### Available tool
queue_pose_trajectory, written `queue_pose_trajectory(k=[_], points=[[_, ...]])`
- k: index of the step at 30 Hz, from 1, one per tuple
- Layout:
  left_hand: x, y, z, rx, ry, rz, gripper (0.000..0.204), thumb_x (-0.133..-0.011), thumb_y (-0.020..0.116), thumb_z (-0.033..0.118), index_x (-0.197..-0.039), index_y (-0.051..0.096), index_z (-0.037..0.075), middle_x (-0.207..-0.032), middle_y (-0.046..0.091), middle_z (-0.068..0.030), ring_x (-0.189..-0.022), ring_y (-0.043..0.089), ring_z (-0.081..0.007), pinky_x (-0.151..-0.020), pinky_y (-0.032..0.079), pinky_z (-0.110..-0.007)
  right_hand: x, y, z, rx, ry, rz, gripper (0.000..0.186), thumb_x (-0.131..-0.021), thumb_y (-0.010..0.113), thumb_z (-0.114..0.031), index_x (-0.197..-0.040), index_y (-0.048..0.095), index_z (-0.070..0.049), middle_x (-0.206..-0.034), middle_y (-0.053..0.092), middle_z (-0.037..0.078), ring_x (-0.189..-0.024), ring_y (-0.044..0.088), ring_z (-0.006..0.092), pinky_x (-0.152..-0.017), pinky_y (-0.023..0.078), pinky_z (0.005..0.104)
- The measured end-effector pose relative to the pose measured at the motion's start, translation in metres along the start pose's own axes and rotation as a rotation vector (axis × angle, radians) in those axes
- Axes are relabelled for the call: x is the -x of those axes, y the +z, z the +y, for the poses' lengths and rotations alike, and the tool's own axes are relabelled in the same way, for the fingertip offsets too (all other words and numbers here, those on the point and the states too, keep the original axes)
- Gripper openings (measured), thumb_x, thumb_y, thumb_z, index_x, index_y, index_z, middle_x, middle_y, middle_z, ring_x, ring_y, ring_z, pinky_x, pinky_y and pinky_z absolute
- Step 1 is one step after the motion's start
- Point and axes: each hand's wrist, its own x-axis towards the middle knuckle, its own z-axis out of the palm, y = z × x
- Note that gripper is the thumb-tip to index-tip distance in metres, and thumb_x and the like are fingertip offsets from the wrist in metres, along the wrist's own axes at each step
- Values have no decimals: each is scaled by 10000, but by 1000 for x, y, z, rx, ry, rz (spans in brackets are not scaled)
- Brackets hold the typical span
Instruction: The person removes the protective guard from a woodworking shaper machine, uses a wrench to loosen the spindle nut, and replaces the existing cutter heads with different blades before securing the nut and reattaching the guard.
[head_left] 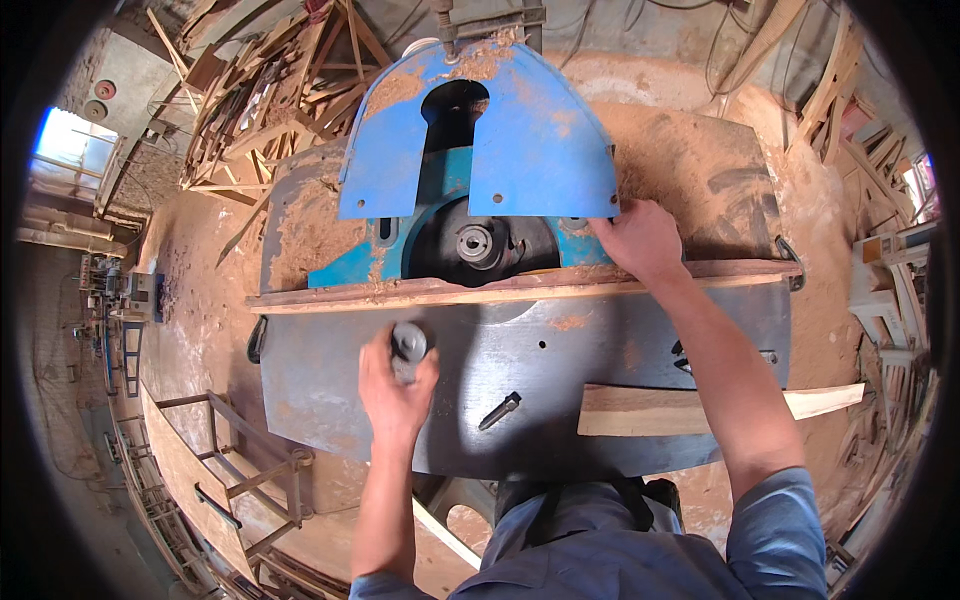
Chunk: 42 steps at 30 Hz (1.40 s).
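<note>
In my left hand point(393, 385) is a round grey metal piece point(409, 342), gripped between thumb and fingers over the grey machine table point(340, 375); motion blurs it a little. My right hand point(640, 240) grips the near right corner of a blue metal guard point(545, 130), which has a keyhole-shaped slot. Some of its fingertips are hidden at the guard's edge. Beneath the guard's near edge, a metal spindle point(476, 243) sits in a dark round opening within a teal housing point(345, 268). A dark bolt-like metal pin point(500, 410) lies on the table in front of me.
A long wooden fence strip point(520, 291) crosses the table before the spindle. Under my right forearm lies a pale board point(640, 411). Sawdust point(690, 160) covers the table's far part. Scrap wood point(290, 90) is heaped at the far left; a wooden-topped frame point(190, 480) stands at near left.
</note>
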Motion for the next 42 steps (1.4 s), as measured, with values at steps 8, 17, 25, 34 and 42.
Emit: queue_pose_trajectory(k=[8,17,25,34,42], points=[[-94,67,39,-58,34,-133,517,-785,771,243,-1210,601,3,-1078,684,-196,-1008,655,-361,-881,518,-430,-3,4,-2,6,-3,13,708,-949,346,-669,-853,764,-106,-751,695,198,-764,681,426,-734,574,487],[-114,66,49,-91,-18,-374,550,-802,763,242,-1235,552,-23,-1089,688,-242,-1017,672,-377,-888,525,-426,-4,4,3,16,-10,13,673,-953,346,-642,-872,764,-120,-807,703,201,-801,682,421,-756,571,498],[-116,66,31,210,3,-442,628,-792,812,196,-1325,525,30,-1148,694,-170,-1089,665,-301,-941,510,-377,-5,-1,0,-4,-3,-15,687,-947,354,-639,-830,755,-94,-802,697,207,-796,679,423,-753,566,503],[-130,66,19,456,14,-596,583,-787,791,38,-1320,556,59,-1094,705,-74,-1022,639,-151,-940,497,-312,-10,2,6,-6,13,-95,490,-918,493,-455,-798,746,-52,-787,705,182,-773,686,392,-734,566,469],[-113,73,26,213,-86,-405,524,-805,777,9,-1281,558,-13,-1129,695,-83,-1014,634,-145,-928,498,-298,-7,-3,5,-17,-26,-105,476,-910,517,-452,-815,746,-46,-804,714,178,-786,700,361,-737,570,455]])
